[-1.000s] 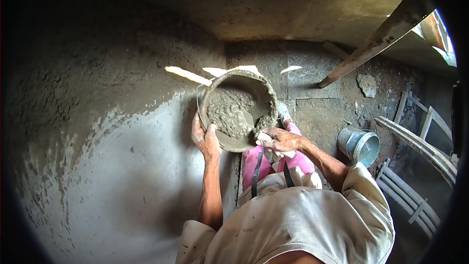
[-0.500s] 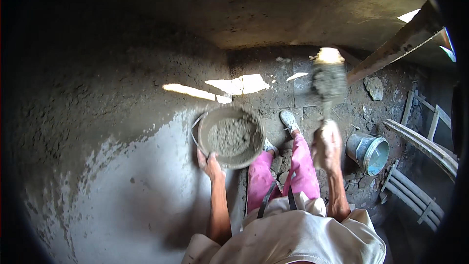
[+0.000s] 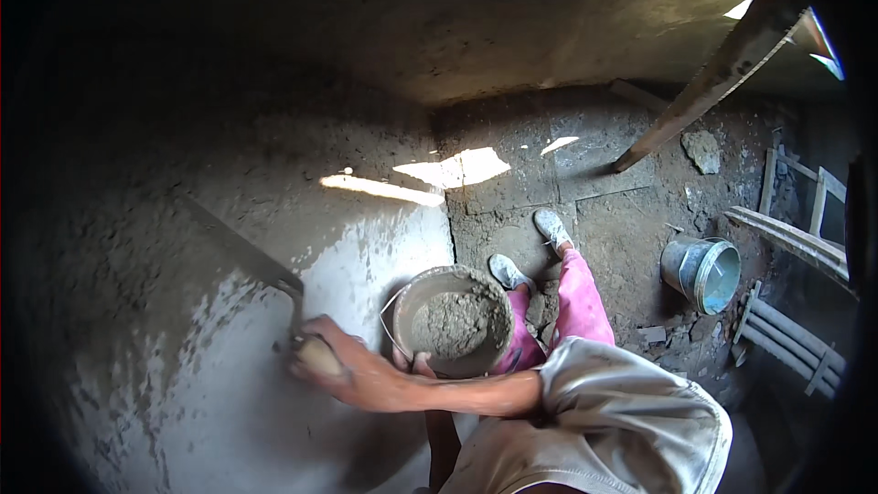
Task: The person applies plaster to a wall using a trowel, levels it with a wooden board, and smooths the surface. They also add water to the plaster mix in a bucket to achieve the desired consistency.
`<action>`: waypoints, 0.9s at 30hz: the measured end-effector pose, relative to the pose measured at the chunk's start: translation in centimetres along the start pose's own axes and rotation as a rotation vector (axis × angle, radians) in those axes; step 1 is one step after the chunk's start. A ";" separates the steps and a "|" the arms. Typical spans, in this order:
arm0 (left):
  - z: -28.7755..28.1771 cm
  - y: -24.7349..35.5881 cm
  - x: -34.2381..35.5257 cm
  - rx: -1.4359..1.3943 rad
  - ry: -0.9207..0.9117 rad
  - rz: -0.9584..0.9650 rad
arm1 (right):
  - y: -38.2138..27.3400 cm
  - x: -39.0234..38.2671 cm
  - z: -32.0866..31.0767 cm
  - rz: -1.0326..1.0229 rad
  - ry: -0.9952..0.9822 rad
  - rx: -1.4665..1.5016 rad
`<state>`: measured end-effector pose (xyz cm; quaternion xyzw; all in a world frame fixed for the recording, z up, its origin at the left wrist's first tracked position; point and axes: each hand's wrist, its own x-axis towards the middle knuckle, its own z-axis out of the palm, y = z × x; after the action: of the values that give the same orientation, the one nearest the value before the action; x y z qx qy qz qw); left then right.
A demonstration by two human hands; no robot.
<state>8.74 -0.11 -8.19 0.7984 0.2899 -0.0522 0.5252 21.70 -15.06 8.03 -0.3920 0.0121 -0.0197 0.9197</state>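
Note:
My right hand (image 3: pixel 334 361) is closed around the handle of a trowel (image 3: pixel 236 242), and its forearm crosses in front of my body to the left. The long blade lies close along the dark, mortar-covered part of the left wall (image 3: pixel 128 192); whether it touches is unclear. A round bucket (image 3: pixel 500 302) with grey mortar (image 3: pixel 448 323) in it hangs beside the wall. My left hand (image 3: pixel 416 366) grips its near rim, partly hidden behind my right forearm. Below the mortar coat, the wall surface is pale and splattered (image 3: pixel 229 384).
A wooden post (image 3: pixel 709 82) slants down to the floor at the far right. On the right stand a second bucket (image 3: pixel 690 270), tipped towards me, a wooden frame (image 3: pixel 791 242) and a slatted wooden piece (image 3: pixel 791 352). Rubble covers the floor, with a larger stone (image 3: pixel 701 152) near the post.
My right hand has swung from the right across to the left wall. The mortar heaped on the trowel no longer shows. The bucket has shifted slightly right and nearer.

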 end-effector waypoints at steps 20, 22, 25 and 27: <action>9.4 18.5 -4.2 0.164 -0.517 0.777 | -5.6 -13.4 -24.1 0.664 -0.412 -1.259; 9.4 18.1 -4.0 0.185 -0.623 0.828 | -6.1 -15.4 -23.6 0.742 -0.286 -0.931; 9.8 15.4 -2.5 0.182 -0.526 0.565 | -3.8 -16.7 -24.7 1.008 -0.175 -0.539; 10.5 14.2 -0.7 0.160 -0.457 0.423 | -2.2 -17.1 -25.3 0.948 -0.173 -0.327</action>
<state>17.83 -13.49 -1.06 0.8474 -0.0129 -0.1424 0.5113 3.64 -34.03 -7.82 -0.4826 0.1153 0.4347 0.7516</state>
